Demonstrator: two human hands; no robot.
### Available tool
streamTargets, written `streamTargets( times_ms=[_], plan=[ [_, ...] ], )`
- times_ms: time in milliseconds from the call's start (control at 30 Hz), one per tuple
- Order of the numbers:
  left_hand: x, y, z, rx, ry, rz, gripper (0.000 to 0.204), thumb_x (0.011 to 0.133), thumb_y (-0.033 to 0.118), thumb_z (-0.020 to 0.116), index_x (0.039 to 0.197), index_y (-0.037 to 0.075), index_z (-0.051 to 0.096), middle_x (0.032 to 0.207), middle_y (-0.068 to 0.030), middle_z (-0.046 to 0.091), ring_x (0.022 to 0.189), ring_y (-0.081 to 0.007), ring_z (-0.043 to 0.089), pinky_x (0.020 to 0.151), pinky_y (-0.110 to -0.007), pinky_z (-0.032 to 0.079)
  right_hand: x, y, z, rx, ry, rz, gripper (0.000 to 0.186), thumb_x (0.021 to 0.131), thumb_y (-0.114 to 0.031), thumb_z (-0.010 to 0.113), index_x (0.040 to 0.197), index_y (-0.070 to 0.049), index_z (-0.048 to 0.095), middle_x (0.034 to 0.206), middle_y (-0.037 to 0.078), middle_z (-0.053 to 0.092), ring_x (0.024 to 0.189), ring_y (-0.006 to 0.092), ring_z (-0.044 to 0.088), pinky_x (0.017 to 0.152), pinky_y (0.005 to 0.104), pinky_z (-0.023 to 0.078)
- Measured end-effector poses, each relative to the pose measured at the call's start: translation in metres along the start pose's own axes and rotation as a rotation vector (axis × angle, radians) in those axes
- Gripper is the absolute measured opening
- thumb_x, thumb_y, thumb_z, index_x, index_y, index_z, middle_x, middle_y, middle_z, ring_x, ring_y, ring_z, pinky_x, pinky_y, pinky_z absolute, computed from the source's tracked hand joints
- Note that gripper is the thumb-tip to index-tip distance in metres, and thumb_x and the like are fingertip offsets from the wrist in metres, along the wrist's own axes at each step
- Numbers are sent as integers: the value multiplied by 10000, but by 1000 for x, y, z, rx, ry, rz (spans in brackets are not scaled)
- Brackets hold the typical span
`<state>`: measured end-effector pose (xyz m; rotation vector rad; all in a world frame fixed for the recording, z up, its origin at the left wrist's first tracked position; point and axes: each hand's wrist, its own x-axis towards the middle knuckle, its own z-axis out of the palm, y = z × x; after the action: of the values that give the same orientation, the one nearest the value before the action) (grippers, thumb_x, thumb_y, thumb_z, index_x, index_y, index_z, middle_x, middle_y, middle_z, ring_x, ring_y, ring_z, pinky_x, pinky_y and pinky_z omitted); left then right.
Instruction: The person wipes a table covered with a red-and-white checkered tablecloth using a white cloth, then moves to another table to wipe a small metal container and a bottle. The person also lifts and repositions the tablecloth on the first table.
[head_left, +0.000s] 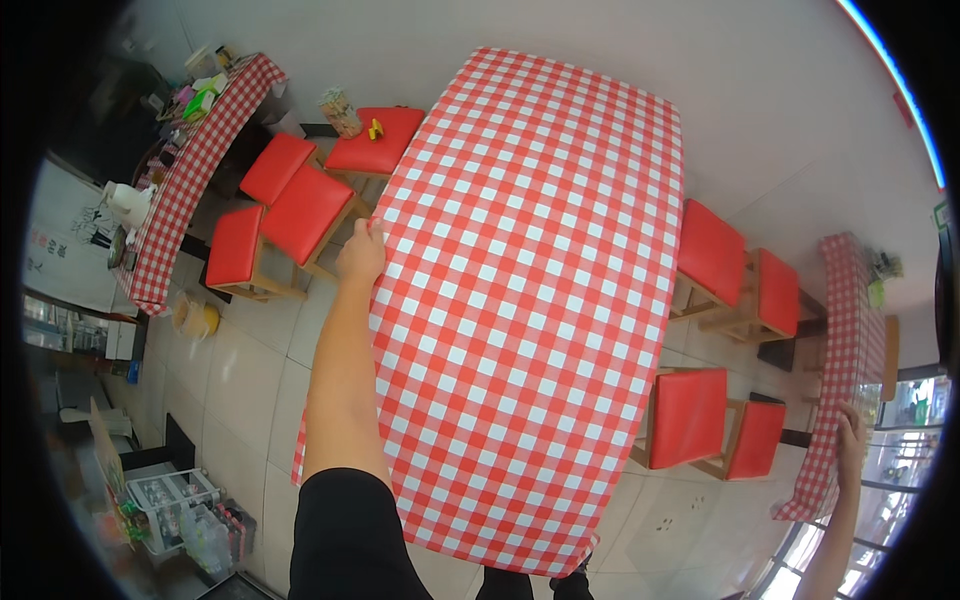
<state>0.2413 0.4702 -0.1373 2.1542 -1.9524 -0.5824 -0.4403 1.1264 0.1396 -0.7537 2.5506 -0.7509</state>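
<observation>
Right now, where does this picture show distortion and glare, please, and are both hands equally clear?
Head view: the central checked tablecloth bows at its sides, and the frame corners are black; same view: the light strip at upper right and windows at lower right glare, the floor at left shines softly; again head view: the left hand looks clearer than the right hand near the rim.

Room fairly bright, light even over the table (530, 300). Window (905, 460) beyond the lower right corner blown out; bright bluish-white strip (905, 90) past the upper right. Soft sheen on floor (235, 365) off left edge. Rim black, straight lines bowed, outer detail soft.
</observation>
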Motion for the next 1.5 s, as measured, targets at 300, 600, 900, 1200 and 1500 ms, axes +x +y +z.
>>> streamTargets(
  times_ms=[300, 600, 900, 1200, 1500],
  plan=[
    [0, 10, 3, 75, -66, -101, 591, 1124, 492, 246, 1445, 113, 567, 1391, -211, 659, 1297, -420, 610, 1082, -543, 471, -9, -17, 10, -5, 38, -27, 378, 1077, -220, 573, 1377, 3, 633, 1357, 72, 645, 1254, 173, 574, 1088, 314, 430],
    [-24, 58, 21, 362, 114, 373, 877, 964, 681, 580, 1660, 201, 351, 1757, -110, 213, 1619, -371, 172, 1280, -610, 170, -4, -8, 12, 107, 23, 0, 388, 1081, -167, 567, 1409, 39, 583, 1371, 85, 636, 1248, 162, 578, 1073, 283, 433],
    [-24, 61, 21, 305, 66, 244, 977, 925, 754, 577, 1684, 208, 293, 1772, -72, 177, 1606, -381, 195, 1270, -597, 201, -6, 0, 10, 96, 29, 8, 371, 1076, -141, 548, 1404, 28, 593, 1350, 80, 653, 1229, 146, 582, 1052, 270, 440],
    [-28, 73, 21, 303, 57, 211, 1009, 941, 764, 538, 1685, 138, 272, 1775, -112, 163, 1591, -438, 202, 1260, -612, 212, -16, -15, 14, 28, 46, 32, 352, 1057, -134, 566, 1369, 20, 618, 1186, 36, 674, 1023, 112, 603, 900, 256, 479],
    [-168, 187, 84, 73, -82, 664, 735, 1004, 459, 642, 1605, 96, 426, 1749, -157, 220, 1610, -367, 194, 1298, -578, 144, -18, -31, 29, 126, 120, 7, 315, 1028, -121, 601, 1307, 17, 651, 959, -27, 612, 749, 38, 451, 639, 216, 374]
  ],
)
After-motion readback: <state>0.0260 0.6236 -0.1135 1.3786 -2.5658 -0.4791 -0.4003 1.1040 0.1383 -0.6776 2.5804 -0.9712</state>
